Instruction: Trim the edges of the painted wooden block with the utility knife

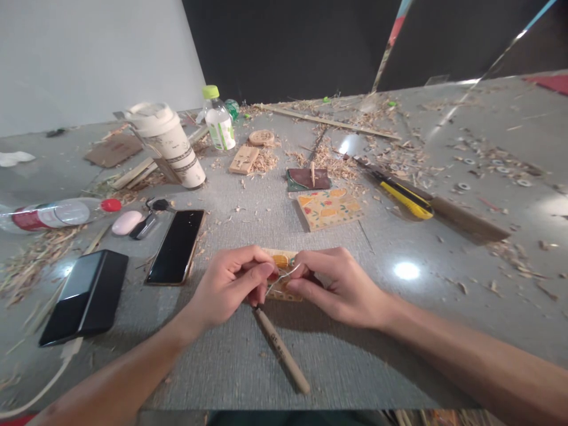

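Head view, nearest first: a tan pen-shaped tool (pixel 284 355) lies on the desk (pixel 355 378), its dark end at the left hand (pixel 235 281). That hand and the right hand (pixel 339 287) pinch a thin white string (pixel 290 273) over a fruit-patterned board (pixel 280 260). Beyond them lie a phone (pixel 176 245), a similarly patterned block (pixel 331 211), a yellow cutter (pixel 407 200) and, farther, a bottle (pixel 219 124).

The left hand (pixel 233 278) and right hand (pixel 337 287) pinch a thin white cord (pixel 289 273) above a flat orange-patterned piece (pixel 280 260). Around them lie a slim tan cylindrical stick (pixel 281 352) at six o'clock, a black rectangular phone (pixel 176 245) between nine and ten, a yellow-and-black utility knife (pixel 407 199) at two.
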Demonstrator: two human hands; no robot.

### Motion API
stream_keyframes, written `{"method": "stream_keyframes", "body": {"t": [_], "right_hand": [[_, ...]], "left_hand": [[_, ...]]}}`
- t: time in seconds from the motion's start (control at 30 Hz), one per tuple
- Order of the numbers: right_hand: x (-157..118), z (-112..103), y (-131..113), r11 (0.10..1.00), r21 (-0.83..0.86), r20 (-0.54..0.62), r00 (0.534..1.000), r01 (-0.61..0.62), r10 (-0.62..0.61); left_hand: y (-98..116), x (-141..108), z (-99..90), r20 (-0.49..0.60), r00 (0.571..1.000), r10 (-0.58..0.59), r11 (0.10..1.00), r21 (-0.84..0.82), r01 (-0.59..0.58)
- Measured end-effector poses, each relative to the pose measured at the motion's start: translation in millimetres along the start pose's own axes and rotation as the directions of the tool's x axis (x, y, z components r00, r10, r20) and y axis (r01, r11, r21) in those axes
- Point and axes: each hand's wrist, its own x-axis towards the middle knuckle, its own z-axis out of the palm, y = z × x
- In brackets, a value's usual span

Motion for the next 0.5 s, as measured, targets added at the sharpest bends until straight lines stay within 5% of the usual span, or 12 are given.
{"method": "stream_keyframes", "body": {"t": [0.2, 0.5], "right_hand": [[-0.7, 0.4, 0.3, 1.0, -0.018, -0.017, 1.0, -0.002, 0.002], [0.7, 0.6, -0.7, 0.999, 0.033, -0.017, 1.0, 0.017, -0.016]], "left_hand": [[-1.4, -0.6, 0.6, -0.004, 0.999, -0.044, 0.997, -0.06, 0.044], [9.4, -0.2, 6.6, -0.054, 0.996, 0.071, 0.981, 0.184, -0.06]]}}
